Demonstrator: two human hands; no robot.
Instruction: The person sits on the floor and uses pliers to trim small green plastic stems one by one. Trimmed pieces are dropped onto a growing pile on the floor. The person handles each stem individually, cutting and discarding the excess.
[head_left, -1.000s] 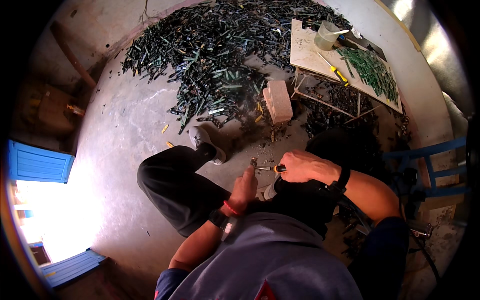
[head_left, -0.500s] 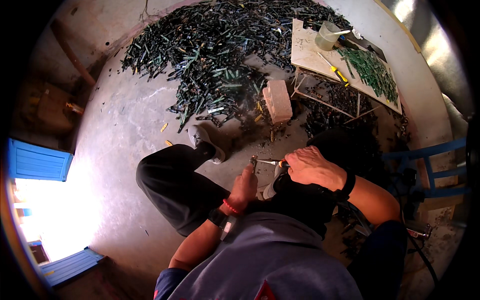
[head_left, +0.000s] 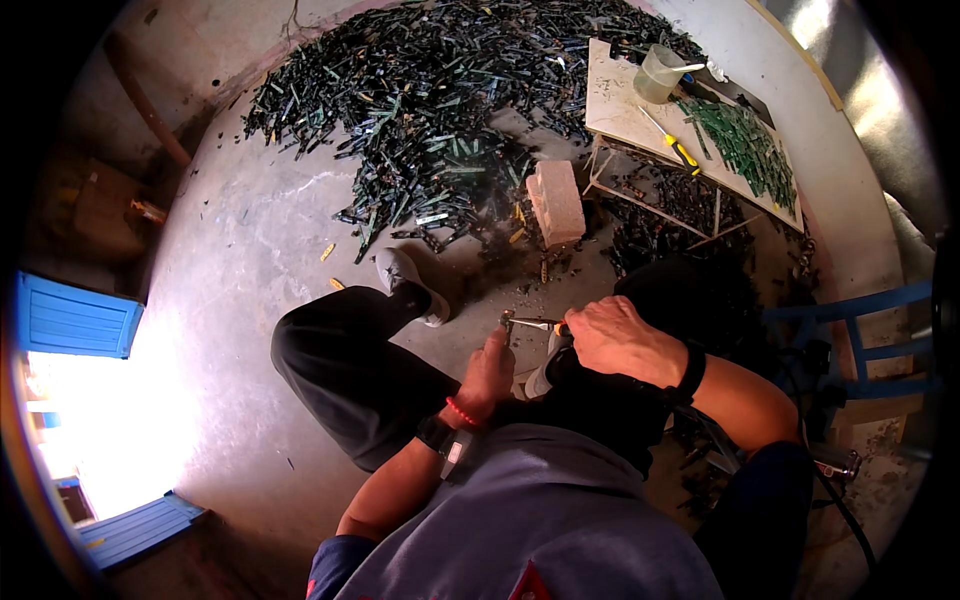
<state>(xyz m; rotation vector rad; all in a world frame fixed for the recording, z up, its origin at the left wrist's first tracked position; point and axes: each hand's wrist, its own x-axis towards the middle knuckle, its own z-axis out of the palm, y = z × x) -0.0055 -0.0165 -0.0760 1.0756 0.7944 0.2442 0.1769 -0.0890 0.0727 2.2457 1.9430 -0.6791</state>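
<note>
My left hand [head_left: 487,372] is closed on a small dark strip-like piece [head_left: 507,321], whose end sticks up past the thumb and fingers. Fine detail on that piece is too small to make out. In my right hand [head_left: 622,340] is a pair of what look like needle-nose pliers [head_left: 536,323], with a tapering metal nose and an orange and black grip. The nose points left, and its tip meets the upper end of the dark piece. Most of the grip is hidden inside my curled fingers. Both hands are held above my lap, between my knees.
A large heap of dark and green strips [head_left: 420,130] covers the far floor. Beyond my right knee, a low table [head_left: 612,95] bears a plastic cup [head_left: 655,75], a yellow screwdriver [head_left: 683,154] and green strips [head_left: 740,140]. A brick [head_left: 556,205] stands before it; a blue chair [head_left: 870,335] is right.
My right hand and the pliers have shifted very slightly, with the tip still at the dark piece. My left hand keeps its hold in nearly the same place.
</note>
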